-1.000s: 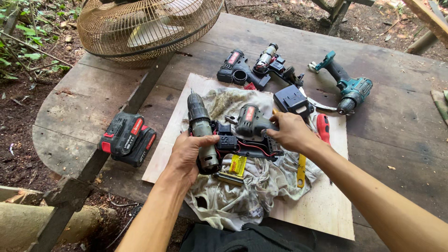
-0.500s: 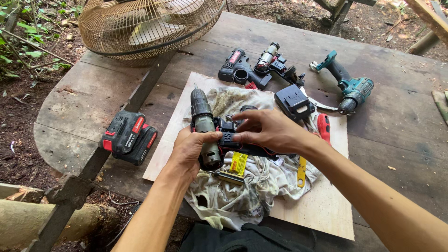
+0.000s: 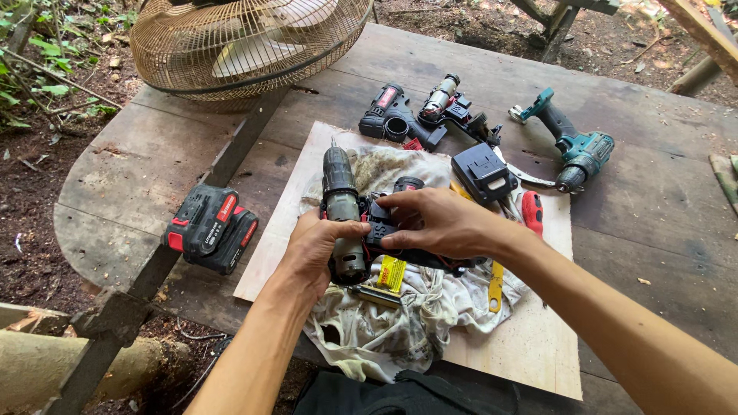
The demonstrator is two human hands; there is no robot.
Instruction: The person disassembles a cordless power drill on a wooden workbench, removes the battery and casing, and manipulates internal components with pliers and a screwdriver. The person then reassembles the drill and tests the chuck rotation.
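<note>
Looking down from my head, I am gripping the dark cordless drill (image 3: 342,211) with my left hand (image 3: 319,250), fingers wrapped around its body. My right hand (image 3: 438,223) is pinching the drill's black handle housing (image 3: 388,230), fingers narrow. The drill is lying on a dirty rag (image 3: 384,323) over a plywood board (image 3: 530,346) on the wooden worktop (image 3: 123,207). A red-and-black battery pack (image 3: 209,228) is sitting well left of it.

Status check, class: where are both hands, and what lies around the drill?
Left hand grips drill body. Right hand on its black housing. Rag underneath; battery pack lies apart, left.
</note>
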